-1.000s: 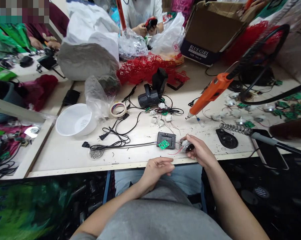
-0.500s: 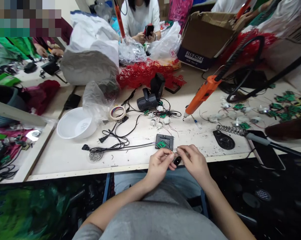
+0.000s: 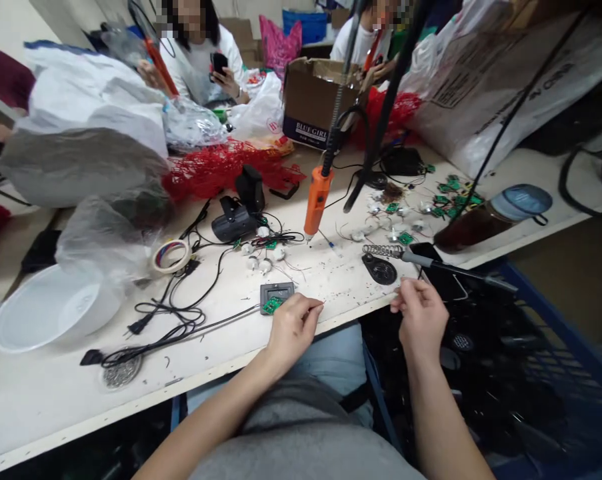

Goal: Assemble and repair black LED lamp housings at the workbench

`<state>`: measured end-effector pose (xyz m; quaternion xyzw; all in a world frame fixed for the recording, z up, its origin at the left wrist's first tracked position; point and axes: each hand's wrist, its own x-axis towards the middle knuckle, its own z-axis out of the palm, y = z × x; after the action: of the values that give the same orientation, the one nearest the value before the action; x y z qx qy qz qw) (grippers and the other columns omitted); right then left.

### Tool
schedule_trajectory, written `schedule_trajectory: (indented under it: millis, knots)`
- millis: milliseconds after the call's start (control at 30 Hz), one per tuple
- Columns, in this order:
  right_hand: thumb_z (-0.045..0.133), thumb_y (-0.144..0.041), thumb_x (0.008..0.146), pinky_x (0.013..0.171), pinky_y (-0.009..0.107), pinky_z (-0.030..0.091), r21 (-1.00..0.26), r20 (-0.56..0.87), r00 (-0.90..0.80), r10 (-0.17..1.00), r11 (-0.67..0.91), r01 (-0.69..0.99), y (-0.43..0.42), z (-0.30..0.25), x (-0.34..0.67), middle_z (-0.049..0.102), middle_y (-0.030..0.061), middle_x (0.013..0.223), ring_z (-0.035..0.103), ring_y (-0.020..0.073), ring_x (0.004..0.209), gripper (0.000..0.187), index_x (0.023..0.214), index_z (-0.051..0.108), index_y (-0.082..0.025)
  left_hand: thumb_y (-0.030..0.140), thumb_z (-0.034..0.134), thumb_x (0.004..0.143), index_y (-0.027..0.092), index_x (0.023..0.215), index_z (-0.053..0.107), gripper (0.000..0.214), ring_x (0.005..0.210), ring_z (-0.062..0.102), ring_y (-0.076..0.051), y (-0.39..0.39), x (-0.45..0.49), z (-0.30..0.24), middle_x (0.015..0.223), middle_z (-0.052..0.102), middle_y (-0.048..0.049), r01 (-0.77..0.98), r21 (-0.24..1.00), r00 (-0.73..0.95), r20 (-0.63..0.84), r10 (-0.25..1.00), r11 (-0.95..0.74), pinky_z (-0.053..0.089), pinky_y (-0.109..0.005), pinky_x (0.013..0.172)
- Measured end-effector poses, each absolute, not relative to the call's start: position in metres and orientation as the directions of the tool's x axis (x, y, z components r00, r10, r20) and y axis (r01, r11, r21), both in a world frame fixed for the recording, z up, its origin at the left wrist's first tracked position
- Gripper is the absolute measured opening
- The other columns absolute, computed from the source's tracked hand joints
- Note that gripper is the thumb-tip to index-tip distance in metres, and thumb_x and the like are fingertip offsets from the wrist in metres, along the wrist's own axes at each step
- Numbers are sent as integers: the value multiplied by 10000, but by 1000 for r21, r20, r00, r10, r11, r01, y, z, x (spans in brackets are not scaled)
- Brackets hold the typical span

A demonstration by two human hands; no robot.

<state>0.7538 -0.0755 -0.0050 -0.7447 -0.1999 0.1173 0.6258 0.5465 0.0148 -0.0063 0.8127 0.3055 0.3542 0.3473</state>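
My left hand (image 3: 293, 328) is closed in a pinch at the table's front edge; anything between its fingertips is too small to make out. Just beyond it lies a grey plastic housing (image 3: 287, 288) with a green circuit board (image 3: 271, 305) on it and a black cable running left. My right hand (image 3: 423, 319) is raised at the edge farther right, its fingers curled together, and what they hold, if anything, is hidden. Close to that hand are a flat black oval part (image 3: 381, 269) and a soldering iron (image 3: 415, 259) in a coiled spring holder.
An orange electric screwdriver (image 3: 318, 200) hangs over the table. White round parts with wires (image 3: 265, 265), a tape roll (image 3: 171, 256), a white bowl (image 3: 55, 310), a dish of screws (image 3: 121, 372) and a bottle (image 3: 491, 217) stand around. Two people sit opposite, behind a carton (image 3: 308, 100).
My hands, close together before with a small black piece at the fingers, are now apart, the right one farther right. The black piece no longer shows. My view has turned right.
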Motion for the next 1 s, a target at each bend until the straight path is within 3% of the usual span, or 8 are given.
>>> schedule_trajectory:
  millis: [67, 167, 300, 433, 567, 800, 900, 1000]
  knots:
    - [605, -608, 829, 520, 304, 501, -959, 98, 898, 429, -200, 200, -82, -15, 780, 653, 44, 802, 580, 155, 573, 520, 1106, 626, -168, 231, 540, 965, 196, 874, 723, 208, 684, 627, -151, 17, 550, -7, 756, 672, -36, 257, 761, 584, 369, 723, -596, 511, -253, 640]
    - [595, -673, 806, 722, 423, 568, -842, 140, 822, 553, -371, 393, -82, -29, 809, 693, 101, 910, 651, 231, 721, 603, 1120, 664, -163, 225, 534, 966, 194, 878, 724, 211, 699, 641, -154, 19, 554, -6, 757, 677, -37, 266, 748, 607, 360, 709, -608, 520, -253, 652]
    - [734, -664, 687, 1045, 560, 436, -651, 214, 713, 667, -447, 613, -70, -46, 829, 659, 219, 1204, 589, 392, 1159, 713, 1151, 645, -130, 234, 536, 971, 196, 875, 726, 216, 695, 644, -153, 19, 555, -6, 757, 685, -37, 259, 751, 611, 360, 705, -607, 520, -251, 645]
    - [692, -577, 770, 1055, 556, 417, -466, 231, 601, 765, -456, 758, -57, -56, 832, 661, 249, 1162, 567, 402, 1173, 635, 1159, 607, -82, 252, 545, 972, 198, 888, 729, 210, 664, 627, -145, 20, 553, -7, 745, 681, -30, 268, 754, 605, 353, 714, -600, 512, -249, 628]
    - [671, -505, 807, 1022, 564, 434, -459, 235, 612, 756, -468, 755, -48, -59, 811, 656, 247, 1147, 565, 404, 1153, 558, 1167, 593, -87, 257, 540, 976, 199, 890, 729, 215, 677, 624, -152, 23, 553, -7, 750, 686, -31, 285, 732, 596, 370, 712, -619, 503, -259, 632]
    - [643, -538, 856, 984, 557, 459, -469, 223, 636, 739, -491, 734, -38, -58, 762, 617, 290, 1159, 553, 416, 1151, 626, 1219, 581, -31, 253, 561, 972, 207, 865, 730, 205, 714, 569, -181, 25, 554, -9, 751, 693, -32, 322, 678, 581, 409, 703, -661, 468, -311, 689]
    - [670, -587, 827, 908, 504, 522, -609, 262, 700, 664, -449, 654, -44, -47, 756, 625, 209, 1080, 624, 334, 977, 654, 1230, 599, -78, 254, 566, 970, 210, 875, 737, 201, 720, 562, -185, 27, 554, -8, 745, 692, -31, 330, 689, 580, 391, 715, -645, 456, -312, 686]
    - [697, -574, 814, 760, 406, 573, -798, 324, 765, 556, -274, 537, -50, -27, 758, 625, 112, 1044, 627, 206, 744, 682, 1332, 560, -151, 241, 593, 948, 203, 901, 748, 166, 722, 568, -184, 30, 554, -6, 718, 679, -28, 345, 726, 581, 333, 743, -595, 449, -303, 687]
